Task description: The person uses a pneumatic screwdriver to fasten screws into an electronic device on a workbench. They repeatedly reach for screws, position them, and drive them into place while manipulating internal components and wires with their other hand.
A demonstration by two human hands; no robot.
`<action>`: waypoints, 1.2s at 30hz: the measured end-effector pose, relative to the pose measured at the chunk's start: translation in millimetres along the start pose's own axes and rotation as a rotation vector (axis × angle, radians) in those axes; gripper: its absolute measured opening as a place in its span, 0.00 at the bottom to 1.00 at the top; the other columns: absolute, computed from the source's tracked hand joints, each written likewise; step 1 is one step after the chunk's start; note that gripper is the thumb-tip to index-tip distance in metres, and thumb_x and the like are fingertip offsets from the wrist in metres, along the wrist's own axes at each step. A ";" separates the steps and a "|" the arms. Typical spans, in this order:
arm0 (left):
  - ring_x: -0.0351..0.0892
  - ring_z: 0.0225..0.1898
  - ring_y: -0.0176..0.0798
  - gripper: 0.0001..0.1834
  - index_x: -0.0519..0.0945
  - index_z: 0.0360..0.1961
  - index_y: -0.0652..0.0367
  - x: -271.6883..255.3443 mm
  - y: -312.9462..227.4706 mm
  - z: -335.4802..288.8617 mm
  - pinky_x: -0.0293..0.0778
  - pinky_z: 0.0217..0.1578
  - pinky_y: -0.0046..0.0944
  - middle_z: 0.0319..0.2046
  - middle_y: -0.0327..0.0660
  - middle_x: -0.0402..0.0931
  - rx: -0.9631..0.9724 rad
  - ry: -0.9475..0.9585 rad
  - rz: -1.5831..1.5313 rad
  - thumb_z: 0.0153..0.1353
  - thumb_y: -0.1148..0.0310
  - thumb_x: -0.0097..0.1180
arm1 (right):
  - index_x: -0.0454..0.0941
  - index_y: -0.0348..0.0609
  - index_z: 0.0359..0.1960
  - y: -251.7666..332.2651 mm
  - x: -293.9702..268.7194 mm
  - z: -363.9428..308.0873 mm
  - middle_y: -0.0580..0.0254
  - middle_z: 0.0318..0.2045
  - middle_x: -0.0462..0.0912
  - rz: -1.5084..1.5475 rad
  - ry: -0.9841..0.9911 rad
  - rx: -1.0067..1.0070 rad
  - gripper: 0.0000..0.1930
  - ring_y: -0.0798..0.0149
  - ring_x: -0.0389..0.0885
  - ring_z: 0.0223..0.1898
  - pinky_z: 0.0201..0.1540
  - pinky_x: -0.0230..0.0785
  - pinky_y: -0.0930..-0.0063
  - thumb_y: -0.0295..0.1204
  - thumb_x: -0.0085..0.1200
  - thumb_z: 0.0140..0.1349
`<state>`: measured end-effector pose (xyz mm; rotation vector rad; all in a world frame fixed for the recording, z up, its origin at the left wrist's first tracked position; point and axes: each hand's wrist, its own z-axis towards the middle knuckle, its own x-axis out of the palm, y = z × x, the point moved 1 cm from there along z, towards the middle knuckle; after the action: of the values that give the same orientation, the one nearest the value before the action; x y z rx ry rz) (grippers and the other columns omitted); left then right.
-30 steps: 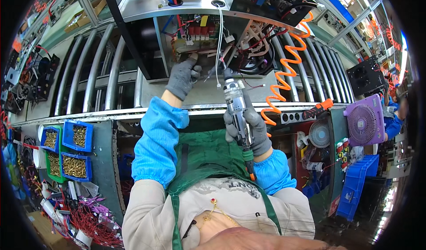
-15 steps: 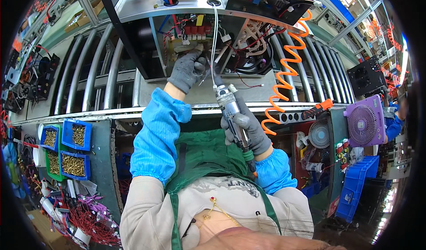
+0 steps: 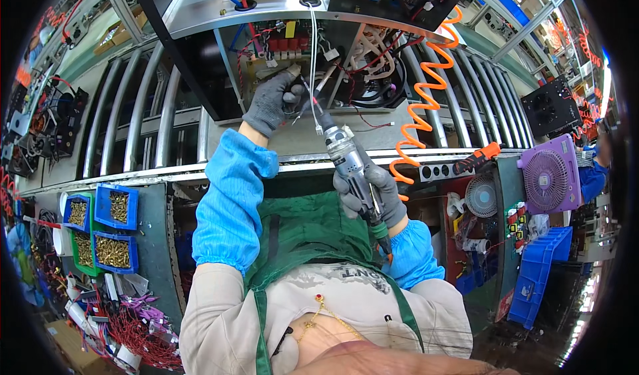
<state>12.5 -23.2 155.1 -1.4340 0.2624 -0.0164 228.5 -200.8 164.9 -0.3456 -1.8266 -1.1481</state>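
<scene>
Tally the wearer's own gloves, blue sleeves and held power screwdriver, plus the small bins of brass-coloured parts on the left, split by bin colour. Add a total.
Gray gloves: 2
Blue sleeves: 2
Power screwdriver: 1
Blue bins: 3
Green bin: 1
Total: 9

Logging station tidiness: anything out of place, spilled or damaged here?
No spill or damage stands out. Two untidy spots: a tangle of red wires lies heaped at lower left, and loose white wires hang from the metal case across the nose of the power screwdriver in the right hand. Whether they touch is unclear.
</scene>
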 end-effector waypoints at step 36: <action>0.62 0.13 0.27 0.09 0.76 0.28 0.53 13.8 -3.0 4.3 0.56 0.13 0.29 0.16 0.32 0.68 -0.173 -0.318 -0.599 0.60 0.60 0.56 | 0.46 0.67 0.70 8.4 30.7 45.7 0.56 0.31 0.76 0.075 -0.004 -0.204 0.37 0.67 0.78 0.20 0.21 0.77 0.68 0.43 0.52 0.62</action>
<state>27.1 -21.8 156.2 -1.6171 -0.4415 -0.2567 192.2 -165.6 188.2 -0.5295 -1.6891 -1.2852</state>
